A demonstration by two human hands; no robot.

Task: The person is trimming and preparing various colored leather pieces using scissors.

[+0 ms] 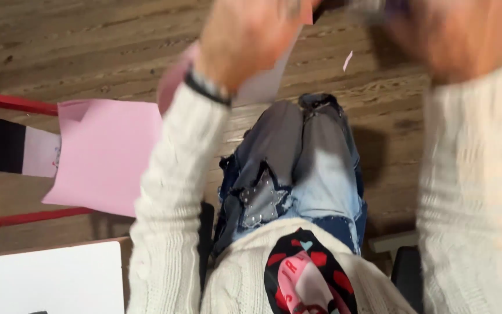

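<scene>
Both hands are lifting up at the far edge of view. The left hand (245, 35) is gripping a pink paper sheet (262, 84) hanging above the knees. The right hand (460, 35) is blurring; I cannot tell its grip. Apparently cutting or tearing is going on, needing a steadier hold; a paper scrap (347, 60) is falling.

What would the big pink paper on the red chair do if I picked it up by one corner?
The pink paper would probably flop and bend, since it looks like a thin sheet and one corner is already folded. It likely weighs very little. It hangs past the red chair frame, so a small push might slide it off.
</scene>
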